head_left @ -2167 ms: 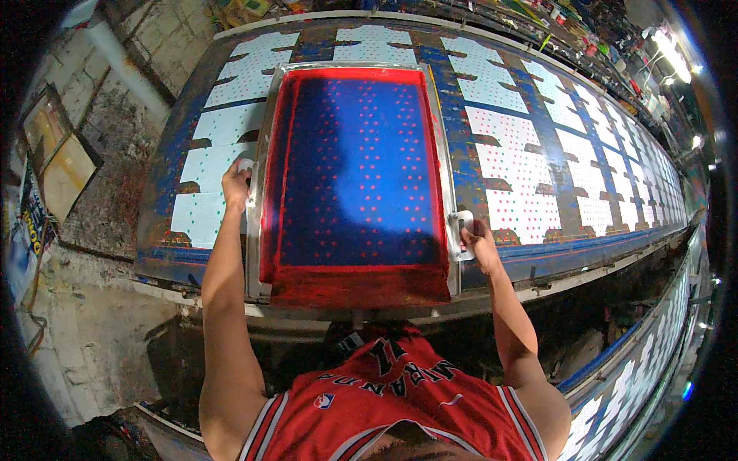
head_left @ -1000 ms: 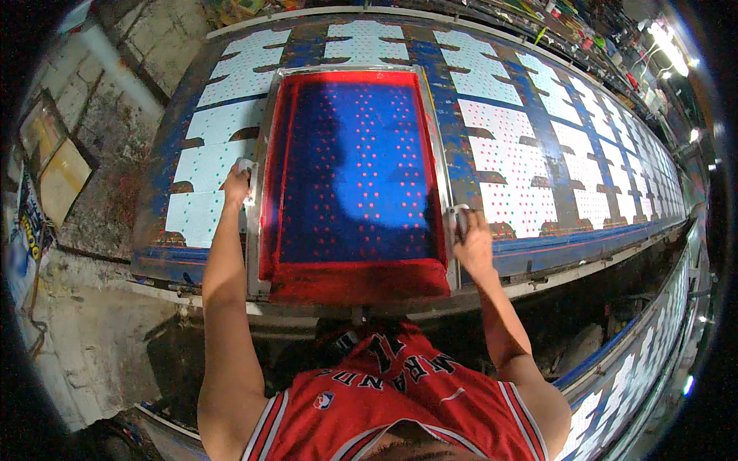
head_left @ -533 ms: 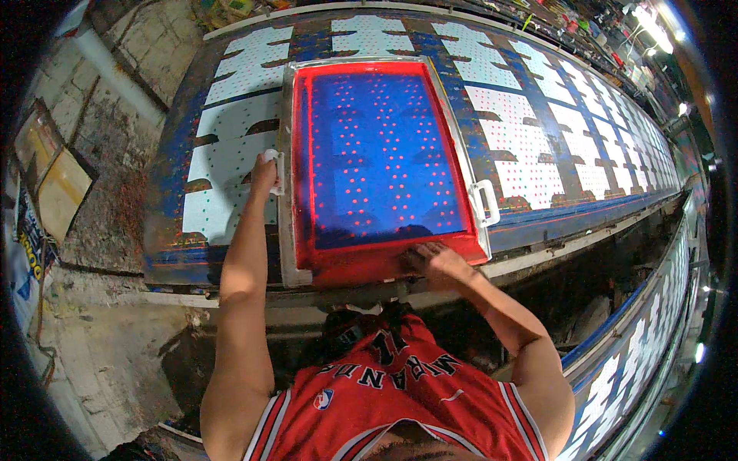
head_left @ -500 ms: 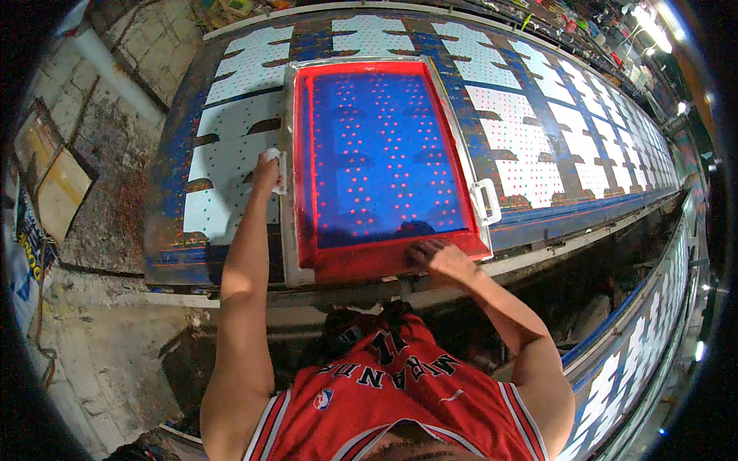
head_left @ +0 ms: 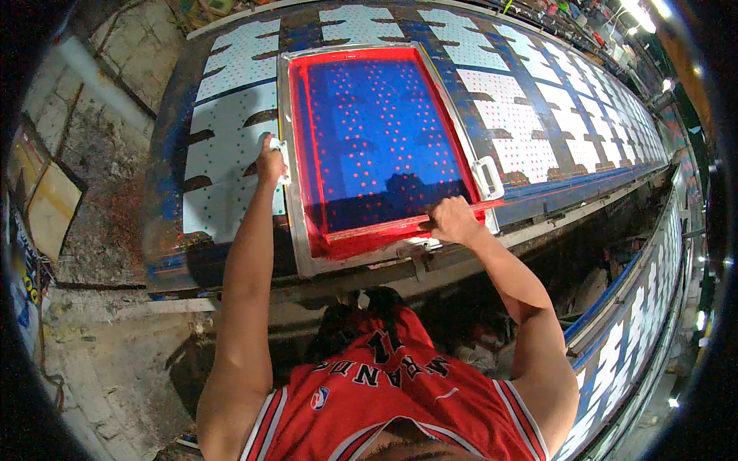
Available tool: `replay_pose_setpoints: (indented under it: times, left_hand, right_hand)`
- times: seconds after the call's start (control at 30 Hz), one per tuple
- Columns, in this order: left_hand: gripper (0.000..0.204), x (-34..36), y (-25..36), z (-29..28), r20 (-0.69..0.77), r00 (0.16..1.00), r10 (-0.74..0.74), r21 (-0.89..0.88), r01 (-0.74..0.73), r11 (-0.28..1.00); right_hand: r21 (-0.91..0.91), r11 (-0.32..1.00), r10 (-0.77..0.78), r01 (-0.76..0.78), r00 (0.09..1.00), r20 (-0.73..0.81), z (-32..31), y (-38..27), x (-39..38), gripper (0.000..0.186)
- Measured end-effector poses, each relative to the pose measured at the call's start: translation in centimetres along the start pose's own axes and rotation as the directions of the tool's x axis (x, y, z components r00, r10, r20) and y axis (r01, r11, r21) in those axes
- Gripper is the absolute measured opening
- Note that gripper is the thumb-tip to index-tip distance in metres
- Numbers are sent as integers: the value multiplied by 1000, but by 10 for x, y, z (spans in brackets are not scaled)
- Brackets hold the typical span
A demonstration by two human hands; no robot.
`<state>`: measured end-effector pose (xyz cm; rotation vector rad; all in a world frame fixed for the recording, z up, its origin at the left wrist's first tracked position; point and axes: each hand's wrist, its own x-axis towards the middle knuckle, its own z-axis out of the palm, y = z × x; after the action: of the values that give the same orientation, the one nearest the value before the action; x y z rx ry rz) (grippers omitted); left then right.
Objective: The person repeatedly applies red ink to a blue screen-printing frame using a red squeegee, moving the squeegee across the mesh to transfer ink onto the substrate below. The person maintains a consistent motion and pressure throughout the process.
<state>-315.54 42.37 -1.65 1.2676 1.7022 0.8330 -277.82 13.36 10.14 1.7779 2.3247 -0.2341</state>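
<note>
A screen-printing frame [head_left: 295, 223] lies on the long table, its blue mesh [head_left: 377, 138] dotted with small pink spots and bordered in red ink. At its left side, my left hand [head_left: 269, 163] is closed around a white handle [head_left: 281, 160]. Near the frame's close edge, my right hand [head_left: 455, 221] grips a long red-stained squeegee [head_left: 377, 232], which lies crosswise over the red ink. The squeegee's right end sticks out past the frame's side. Another white handle [head_left: 489, 178] on the right side is free of my hands.
White dotted fabric pieces [head_left: 507, 123] lie in rows along the printing table, left, behind and right of the frame. A table rail [head_left: 553, 219] runs along the near edge. A second table with similar pieces [head_left: 615, 369] stands at the lower right.
My right hand has shifted right and away from me, and the squeegee is now tilted up in view at the near edge. My left hand remains at its handle.
</note>
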Motion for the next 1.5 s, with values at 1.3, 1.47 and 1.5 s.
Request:
replay_pose_setpoints:
  times: [1.3,1.47,1.5]
  left_hand:
    - [49,-31,36,-2,-80,983,-164,-27,162,986]
    - [48,-31,40,-4,-76,978,-194,48,198,979]
    - [48,-31,41,-4,-79,978,-195,48,199,979]
  right_hand:
    - [-105,994,-8,-23,958,-286,-66,185,448,35]
    - [-105,994,-34,3,953,-300,-90,206,486,40]
    - [-80,997,-27,8,970,-243,-97,209,490,41]
